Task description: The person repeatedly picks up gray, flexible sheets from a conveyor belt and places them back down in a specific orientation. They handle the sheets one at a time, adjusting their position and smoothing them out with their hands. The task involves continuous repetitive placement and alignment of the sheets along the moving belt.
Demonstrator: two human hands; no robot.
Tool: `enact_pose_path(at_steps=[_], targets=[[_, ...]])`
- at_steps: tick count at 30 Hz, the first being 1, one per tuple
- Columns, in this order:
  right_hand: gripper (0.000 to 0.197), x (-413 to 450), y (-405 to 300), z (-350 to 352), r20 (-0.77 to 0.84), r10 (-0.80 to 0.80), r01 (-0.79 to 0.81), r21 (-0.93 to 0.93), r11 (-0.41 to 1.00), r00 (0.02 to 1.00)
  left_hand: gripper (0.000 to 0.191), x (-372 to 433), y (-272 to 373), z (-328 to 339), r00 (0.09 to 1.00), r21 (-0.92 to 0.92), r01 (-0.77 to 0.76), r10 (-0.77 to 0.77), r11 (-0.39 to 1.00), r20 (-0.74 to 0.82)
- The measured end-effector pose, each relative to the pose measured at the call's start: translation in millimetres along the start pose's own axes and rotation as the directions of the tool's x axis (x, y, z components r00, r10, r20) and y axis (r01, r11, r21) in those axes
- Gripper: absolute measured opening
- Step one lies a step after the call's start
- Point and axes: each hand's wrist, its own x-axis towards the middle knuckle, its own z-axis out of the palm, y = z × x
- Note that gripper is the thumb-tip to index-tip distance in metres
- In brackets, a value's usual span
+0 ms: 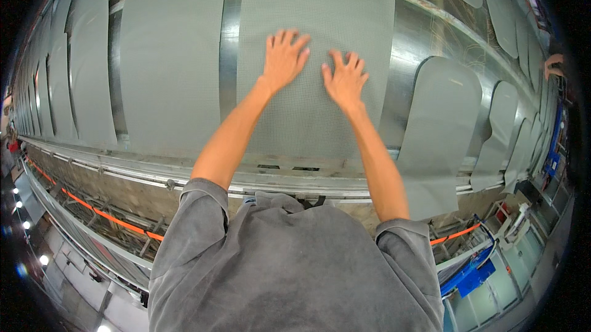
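A large grey-green sheet [318,115] with a fine grid texture and rounded far corners lies flat before me on a long metal table [401,50]. My left hand [282,57] is over its middle, palm down with fingers apart. To its right and slightly nearer to me, my right hand [346,75] is palm down over the same sheet, fingers spread and a little bent. Neither hand holds anything. Whether the fingertips press on the sheet or hover just above it, I cannot tell.
Another sheet [171,64] lies to the left, with several more beyond it. On the right, a smaller sheet [438,133] hangs over the table's near edge. Metal rails [152,172] run along that edge. At the far right is another person's hand [554,65].
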Motion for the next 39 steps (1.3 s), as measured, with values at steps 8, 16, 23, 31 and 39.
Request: enact_pose_path(at_steps=[8, 16, 23, 31, 39], targets=[[0.034, 25, 26, -16, 0.024, 0.090, -0.091, 0.043, 0.995, 0.996, 0.033, 11, -12, -4, 0.968, 0.014, 0.243, -0.241, 0.970, -0.066], [0.030, -162, 38, -25, 0.017, 0.141, -0.141, -0.025, 0.990, 0.990, 0.028, -157, 22, -66, 0.958, -0.009, 0.288, -0.288, 0.957, 0.007], [0.033, -303, 42, -20, -0.032, 0.259, -0.260, -0.050, 0.964, 0.965, 0.024, -282, 66, -90, 0.917, -0.046, 0.398, -0.399, 0.916, 0.001], [0.030, -367, 48, -50, -0.204, 0.315, -0.277, 0.195, 0.941, 0.927, 0.021, -306, 124, -88, 0.879, -0.310, 0.452, -0.358, 0.837, 0.315], [0.024, -365, 227, -152, -0.637, 0.484, -0.346, 0.338, 0.875, 0.600, 0.036, -255, 269, -58, 0.645, -0.407, 0.441, 0.033, 0.800, 0.763]])
